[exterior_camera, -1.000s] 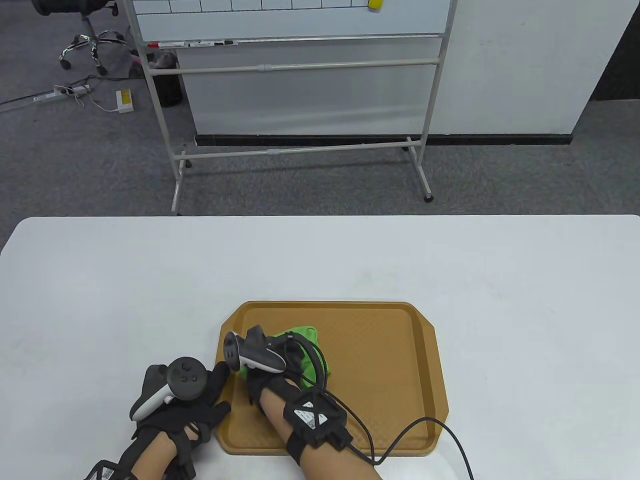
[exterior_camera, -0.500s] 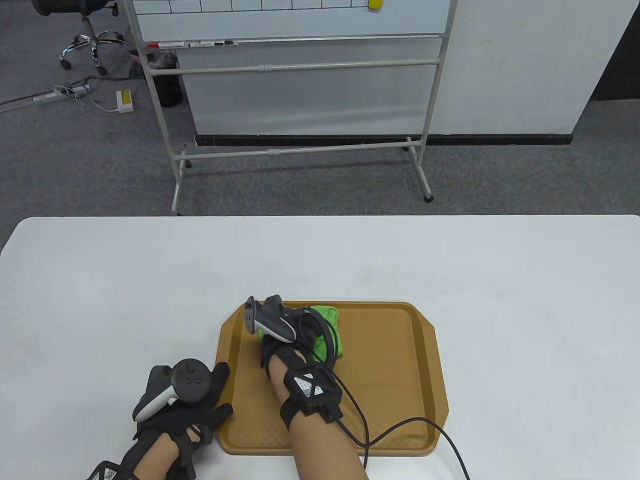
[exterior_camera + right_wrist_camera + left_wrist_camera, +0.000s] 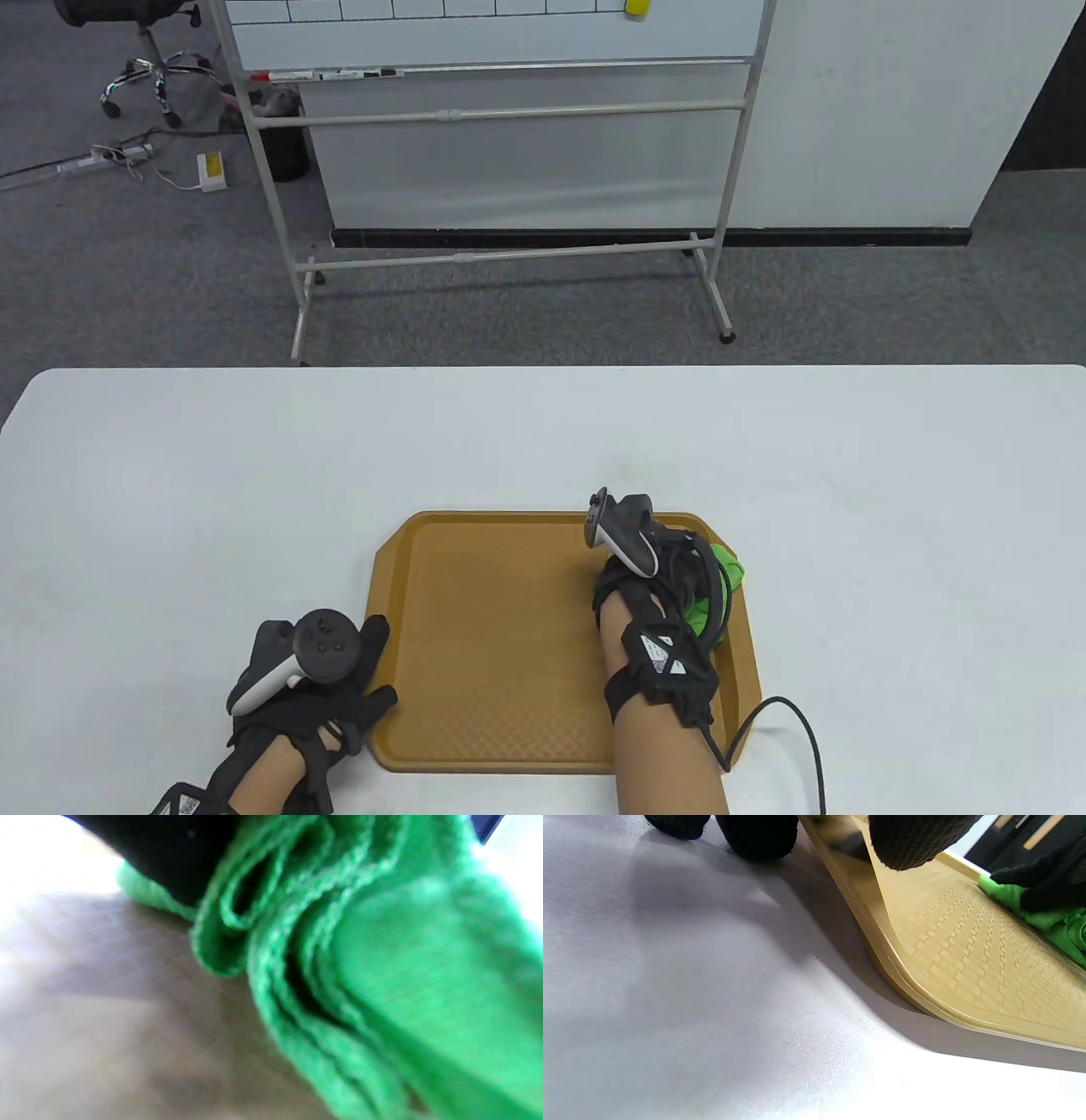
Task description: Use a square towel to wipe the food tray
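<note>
A brown food tray (image 3: pixel 501 645) lies on the white table near the front edge. My right hand (image 3: pixel 670 577) presses a bunched green towel (image 3: pixel 721 581) onto the tray's far right part, by its right rim. The towel fills the right wrist view (image 3: pixel 382 984) and shows at the right of the left wrist view (image 3: pixel 1052 921). My left hand (image 3: pixel 339 679) rests on the table at the tray's left edge, with fingers touching its rim (image 3: pixel 882 942). The hand hides most of the towel in the table view.
The white table (image 3: pixel 254 475) stretches to the far side and both sides of the tray. A cable (image 3: pixel 797 730) runs from my right wrist over the tray's front right corner. A whiteboard stand (image 3: pixel 509 255) stands on the floor behind the table.
My right hand has dragged the towel from the tray's left part up to its far edge, then across to the far right. My left hand has stayed at the tray's left edge.
</note>
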`<action>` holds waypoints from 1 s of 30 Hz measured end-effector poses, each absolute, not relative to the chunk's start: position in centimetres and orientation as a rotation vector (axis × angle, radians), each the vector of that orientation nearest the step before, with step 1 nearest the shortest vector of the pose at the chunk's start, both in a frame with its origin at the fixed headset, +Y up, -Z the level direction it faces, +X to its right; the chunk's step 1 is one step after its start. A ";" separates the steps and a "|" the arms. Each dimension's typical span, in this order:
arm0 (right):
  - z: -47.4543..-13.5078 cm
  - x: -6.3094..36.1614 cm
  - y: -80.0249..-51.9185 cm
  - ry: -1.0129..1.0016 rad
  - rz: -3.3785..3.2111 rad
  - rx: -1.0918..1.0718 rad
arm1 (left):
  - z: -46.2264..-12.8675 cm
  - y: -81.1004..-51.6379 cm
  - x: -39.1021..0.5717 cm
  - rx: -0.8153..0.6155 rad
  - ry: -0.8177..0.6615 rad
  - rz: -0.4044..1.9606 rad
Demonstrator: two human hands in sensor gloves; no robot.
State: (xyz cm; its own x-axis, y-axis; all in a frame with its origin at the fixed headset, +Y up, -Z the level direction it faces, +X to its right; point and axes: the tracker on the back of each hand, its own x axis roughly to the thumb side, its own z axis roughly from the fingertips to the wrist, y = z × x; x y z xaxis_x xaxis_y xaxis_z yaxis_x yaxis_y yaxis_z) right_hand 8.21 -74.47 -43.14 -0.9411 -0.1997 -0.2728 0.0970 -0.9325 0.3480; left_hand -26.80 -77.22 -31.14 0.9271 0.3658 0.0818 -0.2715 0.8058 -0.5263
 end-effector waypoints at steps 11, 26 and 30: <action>-33.5 8.1 -74.1 -0.541 -2.928 -0.009 | -31.2 -77.3 -27.0 -0.537 -0.187 0.351; -29.9 -1.1 -74.8 -0.510 -2.852 -0.374 | -31.1 -77.3 -26.8 -0.536 -0.181 0.342; -29.4 -6.1 -75.0 -0.526 -2.847 -0.546 | -31.1 -77.4 -26.8 -0.536 -0.183 0.344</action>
